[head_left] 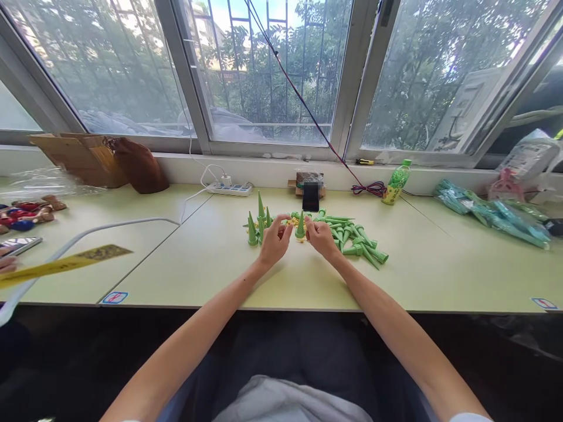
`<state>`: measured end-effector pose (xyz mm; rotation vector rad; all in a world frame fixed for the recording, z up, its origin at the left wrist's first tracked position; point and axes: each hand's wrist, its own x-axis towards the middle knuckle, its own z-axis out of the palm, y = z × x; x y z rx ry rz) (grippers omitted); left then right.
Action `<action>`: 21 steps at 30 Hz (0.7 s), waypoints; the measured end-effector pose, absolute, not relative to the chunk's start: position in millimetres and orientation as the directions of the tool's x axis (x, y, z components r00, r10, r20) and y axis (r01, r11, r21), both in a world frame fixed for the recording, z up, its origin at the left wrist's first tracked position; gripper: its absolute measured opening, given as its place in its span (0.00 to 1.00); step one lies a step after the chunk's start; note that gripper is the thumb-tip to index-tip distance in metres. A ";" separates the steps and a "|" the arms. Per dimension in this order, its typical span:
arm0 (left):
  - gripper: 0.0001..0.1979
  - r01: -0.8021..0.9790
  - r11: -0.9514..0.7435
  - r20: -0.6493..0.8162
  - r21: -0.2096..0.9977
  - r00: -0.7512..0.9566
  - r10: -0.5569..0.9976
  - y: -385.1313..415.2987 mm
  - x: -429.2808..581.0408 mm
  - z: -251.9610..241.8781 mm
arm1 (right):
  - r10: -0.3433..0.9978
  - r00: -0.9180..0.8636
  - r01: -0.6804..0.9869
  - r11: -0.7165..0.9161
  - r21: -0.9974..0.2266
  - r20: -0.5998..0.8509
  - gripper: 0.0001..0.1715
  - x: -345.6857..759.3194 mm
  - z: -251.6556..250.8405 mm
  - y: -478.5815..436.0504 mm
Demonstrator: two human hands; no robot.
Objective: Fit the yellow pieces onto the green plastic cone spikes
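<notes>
A green plastic spike (300, 226), cone-shaped with a wider base, points upward between my two hands. My left hand (275, 241) is just left of it, fingers bent and a gap between thumb and index finger. On the other side my right hand (320, 235) has its fingers pinched together close to the spike; what they hold, if anything, is hidden. Several green spikes stand upright in a group (252, 230) by my left hand. Many more lie in a loose pile (356, 239) to the right. Small yellow pieces (291, 221) lie behind my hands.
A dark phone (310, 197) leans on a small box at the back. Nearby are a power strip (229, 189), a green drink bottle (396, 183) and teal plastic packets (492, 212). At left, a yellow strip (65, 265) and a white tube (83, 233) cross the table near another person's hand.
</notes>
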<state>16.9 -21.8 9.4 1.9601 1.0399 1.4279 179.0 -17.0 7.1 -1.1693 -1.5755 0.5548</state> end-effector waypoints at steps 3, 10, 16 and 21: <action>0.10 0.277 -0.558 0.529 0.782 0.179 0.830 -20.4 15.9 9.2 | 0.874 0.010 0.442 0.432 -0.786 0.486 0.43 178.7 5.2 -15.0; 0.14 0.196 -0.402 0.390 0.894 0.098 0.915 -10.9 15.6 5.7 | 0.867 0.006 0.441 0.445 -0.779 0.499 0.44 178.7 4.2 -13.3; 0.32 0.139 -0.164 0.120 0.977 0.279 0.953 -15.3 16.2 10.6 | 0.846 -0.026 0.493 0.474 -0.729 0.533 0.44 179.6 4.4 -14.6; 0.40 0.179 -0.062 -0.019 0.982 0.418 0.908 -18.3 16.0 14.1 | 0.830 -0.061 0.506 0.504 -0.699 0.555 0.43 180.1 3.6 -15.9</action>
